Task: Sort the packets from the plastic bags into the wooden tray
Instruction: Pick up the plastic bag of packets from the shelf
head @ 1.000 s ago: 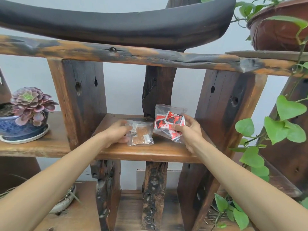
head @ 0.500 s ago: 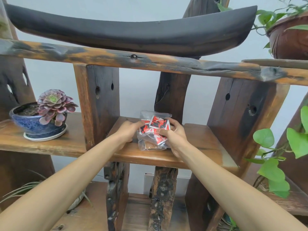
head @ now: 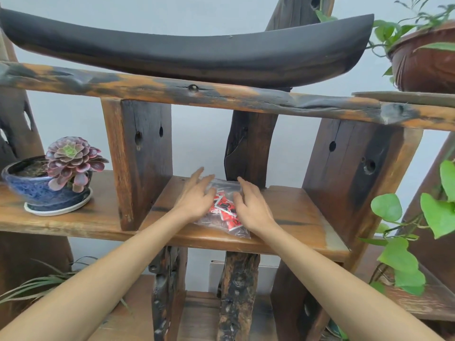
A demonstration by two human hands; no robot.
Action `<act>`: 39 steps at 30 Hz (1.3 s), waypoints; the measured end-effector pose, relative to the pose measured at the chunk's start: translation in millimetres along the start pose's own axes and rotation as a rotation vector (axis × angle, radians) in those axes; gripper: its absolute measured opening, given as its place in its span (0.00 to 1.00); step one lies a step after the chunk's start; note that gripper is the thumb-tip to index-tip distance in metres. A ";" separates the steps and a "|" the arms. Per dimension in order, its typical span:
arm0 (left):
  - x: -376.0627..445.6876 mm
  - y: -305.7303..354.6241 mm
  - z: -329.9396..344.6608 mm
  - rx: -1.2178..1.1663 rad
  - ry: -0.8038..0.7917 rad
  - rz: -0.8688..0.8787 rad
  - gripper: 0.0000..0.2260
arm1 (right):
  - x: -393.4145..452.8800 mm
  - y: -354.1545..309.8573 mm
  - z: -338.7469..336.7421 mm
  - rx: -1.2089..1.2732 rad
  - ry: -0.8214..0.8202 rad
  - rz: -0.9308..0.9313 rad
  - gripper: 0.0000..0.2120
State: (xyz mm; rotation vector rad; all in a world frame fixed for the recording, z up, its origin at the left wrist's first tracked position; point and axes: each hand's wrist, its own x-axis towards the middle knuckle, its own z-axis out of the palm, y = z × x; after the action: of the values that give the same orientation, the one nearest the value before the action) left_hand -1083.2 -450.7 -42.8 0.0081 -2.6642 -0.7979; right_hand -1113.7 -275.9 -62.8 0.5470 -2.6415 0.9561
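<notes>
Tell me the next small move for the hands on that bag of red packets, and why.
Probably close both hands on the plastic bag and lift it off the shelf. The left hand and right hand lie flat on either side of it, fingers spread, not gripping, and no wooden tray is in view.

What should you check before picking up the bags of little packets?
1. Bag with red packets within reach on the shelf: ok.
2. Left hand and right hand on either side of it: ok.
3. Fingers closed around the bag: not ok, both hands lie flat.
4. Second bag underneath: cannot tell, mostly hidden.
5. Wooden tray in sight: not ok.
6. Succulent pot clear of the arms: ok.
</notes>
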 end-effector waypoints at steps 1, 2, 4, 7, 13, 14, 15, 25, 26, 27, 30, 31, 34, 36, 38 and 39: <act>2.4 -0.2 3.6 0.049 -0.082 0.068 0.22 | 0.9 0.7 3.4 -0.028 -0.040 -0.059 0.26; 4.0 -1.3 8.1 0.104 -0.164 0.104 0.23 | 1.4 0.7 6.6 -0.056 -0.085 -0.098 0.26; 5.7 -6.5 16.0 0.176 -0.265 0.096 0.25 | 3.3 2.3 14.1 -0.101 -0.176 -0.100 0.27; 8.6 -16.2 19.5 0.164 -0.304 0.049 0.27 | 6.2 3.6 20.5 -0.139 -0.280 -0.046 0.28; 2.9 -24.8 17.4 0.089 -0.303 -0.053 0.27 | 5.6 6.5 26.4 -0.216 -0.224 0.006 0.30; 4.2 -25.4 16.2 0.083 -0.291 -0.098 0.26 | 5.6 5.6 25.7 -0.219 -0.236 0.032 0.29; 6.5 -24.7 12.9 0.063 -0.287 -0.136 0.25 | 6.1 3.6 23.9 -0.203 -0.253 0.070 0.29; 11.9 -3.1 1.5 -0.204 -0.321 -0.246 0.27 | 10.1 -8.2 23.9 -0.056 -0.227 0.237 0.28; 10.4 -3.4 5.0 -0.185 -0.309 -0.211 0.27 | 7.8 -8.3 26.2 -0.045 -0.193 0.220 0.26; 7.9 -3.5 7.3 -0.160 -0.291 -0.171 0.27 | 4.4 -10.3 26.5 -0.037 -0.156 0.201 0.25; -1.1 -4.4 10.2 -0.106 -0.208 -0.071 0.27 | -6.5 -16.7 23.8 0.006 -0.074 0.150 0.24; -3.4 -4.4 11.2 -0.102 -0.186 -0.060 0.27 | -9.7 -18.7 22.1 0.030 -0.061 0.144 0.24; -12.2 -1.1 15.8 -0.138 -0.129 -0.058 0.26 | -16.9 -24.6 17.2 0.080 -0.026 0.105 0.23; -19.5 2.5 17.7 -0.174 -0.087 -0.047 0.26 | -21.7 -26.8 14.9 0.109 -0.006 0.078 0.23; -26.3 3.9 17.0 -0.247 -0.061 -0.042 0.26 | -27.8 -26.9 12.8 0.155 0.015 0.064 0.23; -30.1 4.5 14.8 -0.298 -0.059 -0.043 0.26 | -31.5 -26.8 10.6 0.187 0.025 0.065 0.23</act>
State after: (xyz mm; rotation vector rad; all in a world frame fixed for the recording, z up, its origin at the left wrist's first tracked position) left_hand -1059.7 -435.9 -62.0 -0.0349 -2.5797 -1.2185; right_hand -1075.3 -293.9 -67.9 0.4894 -2.5775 1.2298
